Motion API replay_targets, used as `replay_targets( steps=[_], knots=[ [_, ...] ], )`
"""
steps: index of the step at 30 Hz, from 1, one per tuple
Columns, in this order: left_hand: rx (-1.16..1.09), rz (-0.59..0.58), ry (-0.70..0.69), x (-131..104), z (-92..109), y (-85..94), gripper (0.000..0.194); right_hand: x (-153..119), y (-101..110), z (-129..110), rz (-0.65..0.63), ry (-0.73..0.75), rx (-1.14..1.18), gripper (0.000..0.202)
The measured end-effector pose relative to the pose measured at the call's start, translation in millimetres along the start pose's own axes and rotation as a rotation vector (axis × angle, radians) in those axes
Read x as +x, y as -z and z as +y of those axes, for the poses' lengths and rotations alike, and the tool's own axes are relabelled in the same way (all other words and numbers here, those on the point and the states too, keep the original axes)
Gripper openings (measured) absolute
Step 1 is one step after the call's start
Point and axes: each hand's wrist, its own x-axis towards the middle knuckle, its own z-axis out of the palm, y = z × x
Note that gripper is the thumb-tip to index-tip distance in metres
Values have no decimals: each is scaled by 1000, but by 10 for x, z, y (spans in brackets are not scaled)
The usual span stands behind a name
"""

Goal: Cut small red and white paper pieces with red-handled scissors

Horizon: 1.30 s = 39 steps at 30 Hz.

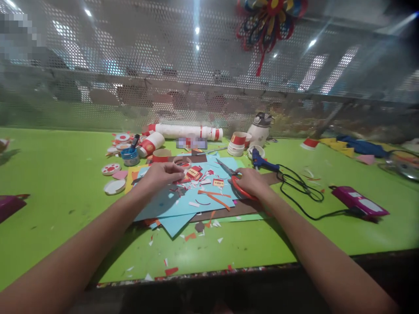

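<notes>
My right hand (251, 181) is closed round the red handles of a pair of scissors (240, 188), their blades pointing up and left over light blue paper (183, 208). My left hand (165, 173) hovers at the left of the paper with thumb and fingertips pinched together; what they hold, if anything, is too small to tell. Just right of its fingertips lie red and cream printed pieces (194, 172) among red and white scraps. Another cream piece (218, 182) lies nearer the scissors. Orange strips (214, 198) rest on the front part of the paper.
Behind the paper are a long white tube (183, 131), paper cups (237, 141) and a white jar (259, 131). A blue glue gun (262, 161) trails a black cord to a purple box (358, 201). A blue pot (130, 156) and round lids (114, 187) stand left.
</notes>
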Motion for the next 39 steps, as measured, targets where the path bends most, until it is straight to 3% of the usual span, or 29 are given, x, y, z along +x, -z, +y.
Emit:
replay_targets(
  steps=[3,7,11,14,20,28,35,39],
  knots=[
    [36,5,-20,84,96,36,17,-14,0,-6,-7,2,20,26],
    [88,83,15,197,185,212,18,-29,22,-6,11,-3,53,27],
    [191,169,-3,234,151,403,19,-41,69,-19,50,-21,87,26],
    [266,161,21,212,98,428,18,-62,114,-48,89,-30,113,27],
    [273,104,57,169,56,296,19,-148,159,-128,189,-8,182,30],
    [324,-44,-21,148,-15,204,16,-242,209,-186,342,53,352,29],
    [520,-325,-52,132,-39,264,11,-238,220,-155,481,70,561,43],
    [608,-359,-41,143,4,358,7,-222,194,-135,500,77,649,46]
  ],
)
